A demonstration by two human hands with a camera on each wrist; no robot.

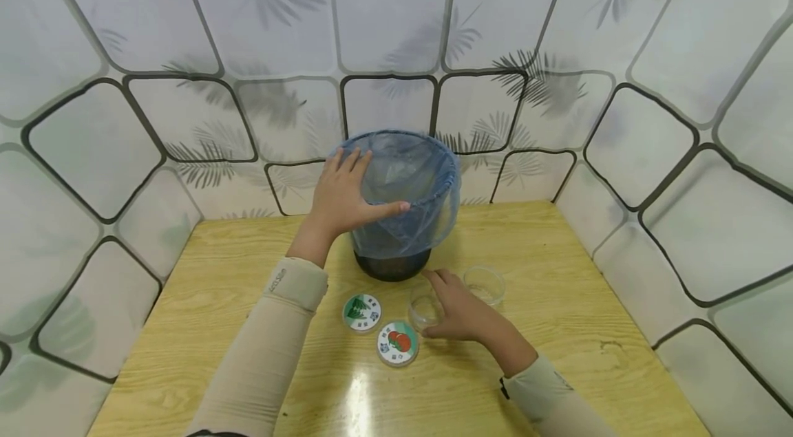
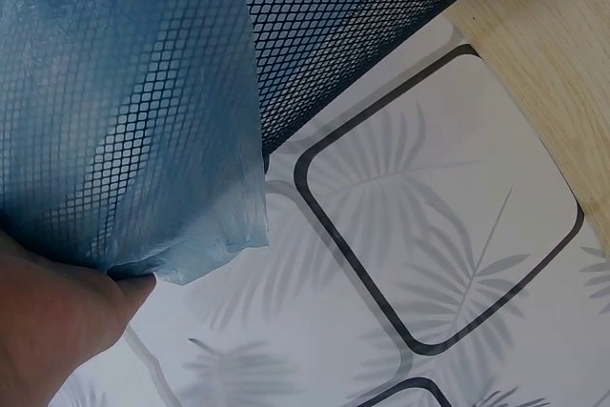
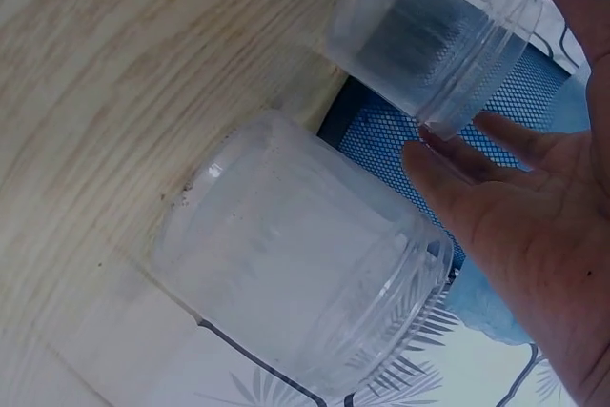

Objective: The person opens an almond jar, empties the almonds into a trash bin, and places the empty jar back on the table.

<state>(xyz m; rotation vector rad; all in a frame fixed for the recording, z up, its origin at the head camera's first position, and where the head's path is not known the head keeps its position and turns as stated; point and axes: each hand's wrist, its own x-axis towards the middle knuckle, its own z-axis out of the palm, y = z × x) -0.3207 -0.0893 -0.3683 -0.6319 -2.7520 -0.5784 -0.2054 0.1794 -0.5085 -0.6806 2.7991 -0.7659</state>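
Observation:
A mesh waste bin (image 1: 392, 268) lined with a blue plastic bag (image 1: 403, 227) stands at the back of the table. My left hand (image 1: 343, 199) lies at its left rim, fingers and thumb spread over the bag's edge. In the left wrist view part of that hand (image 2: 57, 316) is beside the bag's loose edge. My right hand (image 1: 455, 310) is around a clear plastic jar (image 3: 419, 35) standing before the bin, its fingers spread on either side of the mouth. Firm contact cannot be made out. Another clear jar (image 3: 295, 245) stands to its right.
Two round lids lie in front of the bin: one with green vegetables (image 1: 362, 312), the other with red tomatoes (image 1: 397, 343). Patterned wall covering (image 1: 390, 107) rises behind and on both sides of the wooden table (image 1: 235, 299).

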